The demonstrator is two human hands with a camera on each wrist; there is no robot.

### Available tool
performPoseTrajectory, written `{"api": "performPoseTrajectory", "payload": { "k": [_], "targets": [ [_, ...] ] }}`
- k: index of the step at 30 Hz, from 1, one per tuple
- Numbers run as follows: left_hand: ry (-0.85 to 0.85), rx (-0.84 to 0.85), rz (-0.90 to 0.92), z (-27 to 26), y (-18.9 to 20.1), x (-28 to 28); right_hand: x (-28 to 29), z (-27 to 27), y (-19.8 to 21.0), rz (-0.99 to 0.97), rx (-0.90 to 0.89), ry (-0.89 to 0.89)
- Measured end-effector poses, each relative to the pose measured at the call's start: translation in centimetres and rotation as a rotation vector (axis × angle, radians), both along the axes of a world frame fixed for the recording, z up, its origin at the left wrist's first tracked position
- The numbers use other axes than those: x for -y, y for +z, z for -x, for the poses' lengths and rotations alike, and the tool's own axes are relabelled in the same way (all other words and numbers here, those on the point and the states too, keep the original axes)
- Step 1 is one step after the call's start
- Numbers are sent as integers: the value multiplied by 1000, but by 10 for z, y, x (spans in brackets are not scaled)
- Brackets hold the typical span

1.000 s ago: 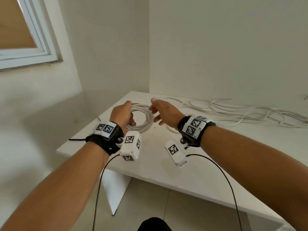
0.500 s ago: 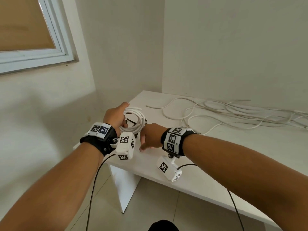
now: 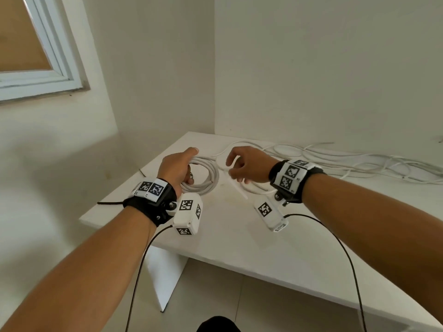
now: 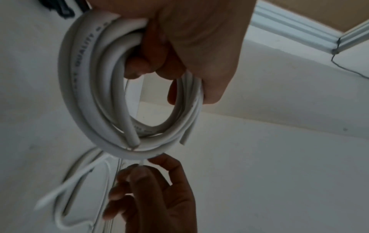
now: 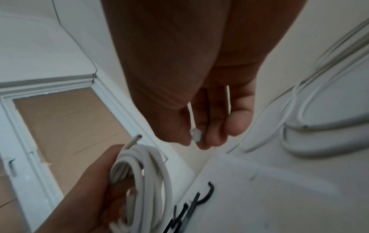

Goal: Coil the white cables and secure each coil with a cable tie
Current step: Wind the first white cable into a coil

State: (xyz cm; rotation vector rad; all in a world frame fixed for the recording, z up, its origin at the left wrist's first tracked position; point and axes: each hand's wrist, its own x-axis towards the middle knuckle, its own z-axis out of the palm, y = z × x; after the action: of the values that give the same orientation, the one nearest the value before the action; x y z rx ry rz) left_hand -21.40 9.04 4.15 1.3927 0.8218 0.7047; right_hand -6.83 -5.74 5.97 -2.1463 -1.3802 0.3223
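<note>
White coil (image 3: 203,174) gripped in left hand (image 3: 176,167); white cable tie (image 3: 236,185) pinched in right hand (image 3: 249,167).
Left fingers (image 4: 143,63) curl through the coil's centre and hold it just above the bench (image 3: 239,236). Right fingertips (image 5: 213,135) hold the tie by its head end, its tail slanting down toward the bench, just beside the coil's rim. Loose white cables (image 3: 347,161) sprawl along the bench's far side by the wall. Black cable ties (image 5: 187,211) lie near the left bench edge.
</note>
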Motion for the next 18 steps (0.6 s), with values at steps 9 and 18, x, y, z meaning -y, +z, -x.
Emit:
{"api": "performPoseTrajectory", "payload": {
  "k": [9,18],
  "targets": [
    [-253,19,-122,-49,-5,72,65,-41,6,-109,205,-283],
    [-453,17,-192,-83,-13,136,116,-70,6,-244,116,-479]
  ]
}}
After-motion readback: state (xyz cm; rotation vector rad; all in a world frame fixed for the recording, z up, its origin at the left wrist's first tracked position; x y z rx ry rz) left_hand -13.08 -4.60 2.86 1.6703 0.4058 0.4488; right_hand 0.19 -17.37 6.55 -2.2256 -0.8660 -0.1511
